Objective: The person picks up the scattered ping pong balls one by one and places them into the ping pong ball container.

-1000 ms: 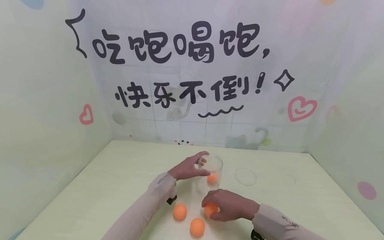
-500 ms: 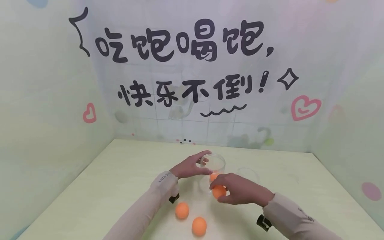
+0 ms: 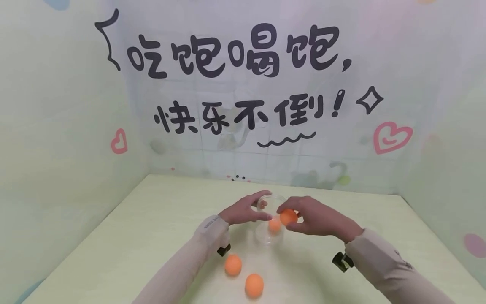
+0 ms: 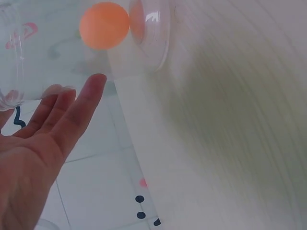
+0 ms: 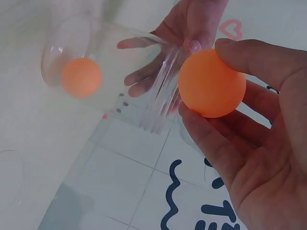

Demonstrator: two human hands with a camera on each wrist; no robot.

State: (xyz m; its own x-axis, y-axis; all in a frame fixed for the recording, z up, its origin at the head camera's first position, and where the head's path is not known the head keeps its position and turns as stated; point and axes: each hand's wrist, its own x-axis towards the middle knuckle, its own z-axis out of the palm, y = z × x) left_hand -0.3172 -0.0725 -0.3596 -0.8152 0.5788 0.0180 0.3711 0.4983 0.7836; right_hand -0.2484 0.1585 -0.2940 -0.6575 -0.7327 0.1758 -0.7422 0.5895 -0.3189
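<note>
A clear jar (image 3: 267,237) stands upright on the table with one orange ball (image 3: 275,225) at its bottom. My left hand (image 3: 244,210) holds the jar near its rim, thumb on the near side and fingers round the far side. My right hand (image 3: 320,217) pinches another orange ball (image 5: 211,84) between thumb and fingertips. In the right wrist view this ball is right at the jar's rim. Two more orange balls, one farther left (image 3: 233,265) and one nearer (image 3: 254,286), lie on the table in front of the jar.
The pale table (image 3: 125,236) has walls of printed sheeting (image 3: 212,160) at its back and sides. A thin clear ring-shaped outline (image 5: 10,179) shows on the table in the right wrist view. Dark wrist cameras (image 3: 343,261) sit below the sleeves.
My right hand has lifted its orange ball off the table and carried it up and away from me to the jar's rim. My left hand stays on the jar.
</note>
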